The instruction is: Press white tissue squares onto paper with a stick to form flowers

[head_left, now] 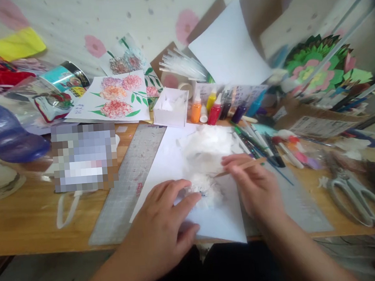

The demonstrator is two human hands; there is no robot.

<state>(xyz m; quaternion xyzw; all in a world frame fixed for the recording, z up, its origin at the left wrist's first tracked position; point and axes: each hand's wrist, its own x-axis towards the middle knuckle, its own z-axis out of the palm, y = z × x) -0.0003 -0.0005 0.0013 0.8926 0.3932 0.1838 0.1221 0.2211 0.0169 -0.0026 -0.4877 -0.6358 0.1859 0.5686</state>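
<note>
A sheet of white paper (164,177) lies in front of me with two white fluffy clumps on it. The larger fluffy pile (207,145) is at the back, and the smaller tuft (207,191), with some dark specks, sits nearer. My left hand (168,220) rests at the left of the smaller tuft, fingers apart, fingertips at its edge. In my right hand (254,183) a thin flat wooden stick (249,164) is pinched between thumb and fingers. Its tip points left, just above the smaller tuft; blur hides whether it touches.
Under the paper lies a grey cutting mat (120,197). Scissors (357,196) lie at right, near several pens (255,139). Small paint bottles (214,110) and a white paper box (171,107) stand behind. A painted flower sheet (115,96) and blurred-out device (85,157) are at left.
</note>
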